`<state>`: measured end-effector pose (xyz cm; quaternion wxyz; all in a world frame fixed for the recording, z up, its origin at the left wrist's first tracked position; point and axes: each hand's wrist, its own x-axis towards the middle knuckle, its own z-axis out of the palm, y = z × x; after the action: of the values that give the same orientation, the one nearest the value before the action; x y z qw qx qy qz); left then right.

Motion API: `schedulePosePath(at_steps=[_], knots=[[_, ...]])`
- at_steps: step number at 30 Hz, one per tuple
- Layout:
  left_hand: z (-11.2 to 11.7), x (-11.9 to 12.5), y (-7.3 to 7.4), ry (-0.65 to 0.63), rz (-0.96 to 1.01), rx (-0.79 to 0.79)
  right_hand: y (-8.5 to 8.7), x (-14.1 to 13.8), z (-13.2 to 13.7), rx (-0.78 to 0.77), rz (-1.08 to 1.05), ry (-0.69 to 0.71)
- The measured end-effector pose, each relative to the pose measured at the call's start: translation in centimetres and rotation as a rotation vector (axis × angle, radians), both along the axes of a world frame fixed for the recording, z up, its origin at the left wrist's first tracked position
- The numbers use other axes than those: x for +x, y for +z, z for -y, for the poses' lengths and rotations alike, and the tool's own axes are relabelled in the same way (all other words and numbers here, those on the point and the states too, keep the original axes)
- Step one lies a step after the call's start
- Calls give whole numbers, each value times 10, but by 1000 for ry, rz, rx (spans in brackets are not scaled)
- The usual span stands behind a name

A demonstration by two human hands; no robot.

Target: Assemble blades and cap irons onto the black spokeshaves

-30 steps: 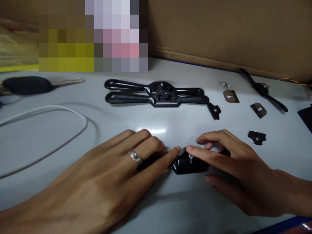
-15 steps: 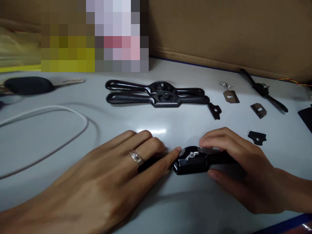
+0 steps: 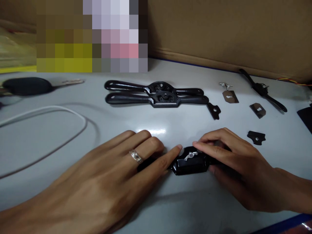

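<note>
A black spokeshave [image 3: 188,162] with a silver wing screw lies on the white table [image 3: 170,126] between my hands. My left hand [image 3: 107,182], with a ring on one finger, lies flat over its left handle, fingers stretched out and pressing it down. My right hand [image 3: 234,162] covers the right handle, its fingertips curled onto the middle body beside the wing screw.
Two black spokeshave bodies [image 3: 156,94] lie side by side farther back. Loose metal blades [image 3: 230,96] and black cap pieces [image 3: 256,137] are scattered at the right, with another spokeshave [image 3: 263,89]. A white cable [image 3: 48,112] loops at left. A cardboard wall [image 3: 219,32] stands behind.
My right hand's fingers drew back off the wing screw, then slid forward again onto the spokeshave's middle. My left hand has stayed where it was.
</note>
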<state>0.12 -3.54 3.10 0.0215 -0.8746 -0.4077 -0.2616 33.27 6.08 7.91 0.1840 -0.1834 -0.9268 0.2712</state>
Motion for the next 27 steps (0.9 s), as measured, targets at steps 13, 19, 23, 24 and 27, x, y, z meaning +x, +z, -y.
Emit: schedulePosePath(at_steps=[13,19,23,24,27], knots=[[3,6,1,39,32,-34,5,-4,-4,-97,21,-5],[3,6,0,20,31,-12,4,-5,-5,-136,23,-13],[1,4,4,-18,48,-2,0,-4,-3,-71,-13,-6],[0,4,6,-43,54,-10,-1,-3,-3,-47,-23,-4],[-1,4,10,-65,83,-23,-1,0,0,27,-89,10]])
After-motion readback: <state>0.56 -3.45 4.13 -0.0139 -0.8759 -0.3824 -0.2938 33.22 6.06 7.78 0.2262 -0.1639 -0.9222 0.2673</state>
